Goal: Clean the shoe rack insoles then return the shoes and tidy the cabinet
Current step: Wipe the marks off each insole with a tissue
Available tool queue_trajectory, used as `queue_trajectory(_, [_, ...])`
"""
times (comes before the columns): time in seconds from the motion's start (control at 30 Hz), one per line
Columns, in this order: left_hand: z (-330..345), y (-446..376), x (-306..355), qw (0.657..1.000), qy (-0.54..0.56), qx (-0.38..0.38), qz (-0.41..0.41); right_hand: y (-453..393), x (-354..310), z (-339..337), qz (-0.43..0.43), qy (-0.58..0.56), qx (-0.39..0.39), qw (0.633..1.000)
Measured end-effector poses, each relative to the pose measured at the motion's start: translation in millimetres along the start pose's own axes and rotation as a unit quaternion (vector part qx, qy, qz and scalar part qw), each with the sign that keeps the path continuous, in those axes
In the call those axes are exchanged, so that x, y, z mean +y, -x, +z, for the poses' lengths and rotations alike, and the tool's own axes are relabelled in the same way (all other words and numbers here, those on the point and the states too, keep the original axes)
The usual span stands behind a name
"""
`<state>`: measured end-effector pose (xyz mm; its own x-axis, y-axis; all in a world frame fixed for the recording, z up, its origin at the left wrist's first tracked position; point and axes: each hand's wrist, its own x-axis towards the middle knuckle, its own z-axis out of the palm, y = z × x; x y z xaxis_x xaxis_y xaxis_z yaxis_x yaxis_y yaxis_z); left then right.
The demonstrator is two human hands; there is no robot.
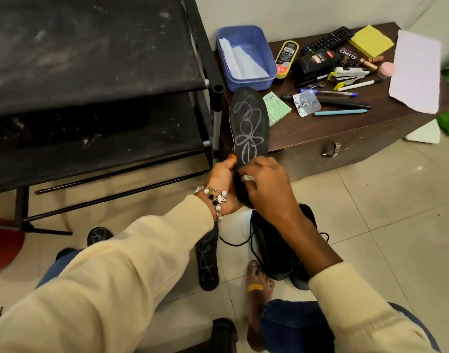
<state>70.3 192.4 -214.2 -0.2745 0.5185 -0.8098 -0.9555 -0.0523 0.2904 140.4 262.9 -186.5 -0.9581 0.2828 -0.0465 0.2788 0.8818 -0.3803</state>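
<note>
A black insole [249, 123] with white scribbles stands upright in front of me. My left hand [222, 184] grips its lower edge, thumb on the left rim. My right hand [266, 187] pinches a small white wipe [248, 178] against the insole's lower part. Two more scribbled insoles lie on the floor, one [207, 261] under my left wrist, another [98, 235] further left, partly hidden by my sleeve. A pair of black lace-up shoes [277, 253] sits on the tiles below my right forearm.
The dusty black shoe rack [91, 72] stands at left. A dark wooden cabinet [345, 131] at right carries a blue tub [246, 57] of tissues, shoe polish, a remote, pens, a stapler, a yellow pad and paper. My bare foot [259, 289] rests on the tiles.
</note>
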Motion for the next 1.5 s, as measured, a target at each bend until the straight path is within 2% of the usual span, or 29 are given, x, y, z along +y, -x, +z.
queue_trajectory(0.1, [-1, -1, 0, 1.000, 0.010, 0.008, -0.004, -2, -4, 0, -0.046, 0.002, -0.032, 0.998])
queue_trajectory(0.27, [0, 0, -2, 0.999, 0.016, -0.038, -0.004, -6, 25, -6, 0.063, 0.028, 0.025, 0.997])
queue_trajectory(0.33, [0, 0, -2, 0.999, 0.017, -0.040, -0.002, -6, 21, -4, 0.073, 0.026, 0.023, 0.997])
queue_trajectory(0.5, [0, -3, -1, 1.000, 0.023, 0.021, 0.006, -4, -5, -2, -0.029, -0.021, -0.023, 0.999])
queue_trajectory(0.57, [-1, -2, -1, 1.000, 0.026, 0.010, 0.004, -5, 0, -5, -0.051, -0.015, -0.035, 0.998])
queue_trajectory(0.73, [0, -2, 0, 0.999, 0.024, -0.043, -0.006, -4, 22, -13, 0.025, 0.020, -0.012, 0.999])
queue_trajectory(0.93, [-1, -4, 2, 0.999, -0.002, -0.043, -0.010, 25, 7, -20, -0.091, -0.047, -0.088, 0.991])
queue_trajectory(1.03, [-4, -5, 1, 0.998, 0.005, -0.057, -0.018, 36, 21, -31, -0.077, -0.062, -0.111, 0.989])
queue_trajectory(1.17, [-5, -7, -1, 0.998, 0.003, -0.054, -0.007, 33, 27, -28, -0.033, -0.043, -0.062, 0.997])
queue_trajectory(1.27, [-2, -8, 0, 0.999, -0.006, -0.032, 0.005, 29, 12, -17, -0.061, -0.033, -0.051, 0.996])
queue_trajectory(1.33, [-2, -7, 1, 0.999, -0.005, -0.035, 0.006, 30, 3, -17, -0.093, -0.073, -0.048, 0.992])
queue_trajectory(1.5, [-2, -6, 1, 0.998, 0.019, -0.056, -0.002, 37, 18, -34, -0.120, -0.114, -0.121, 0.979])
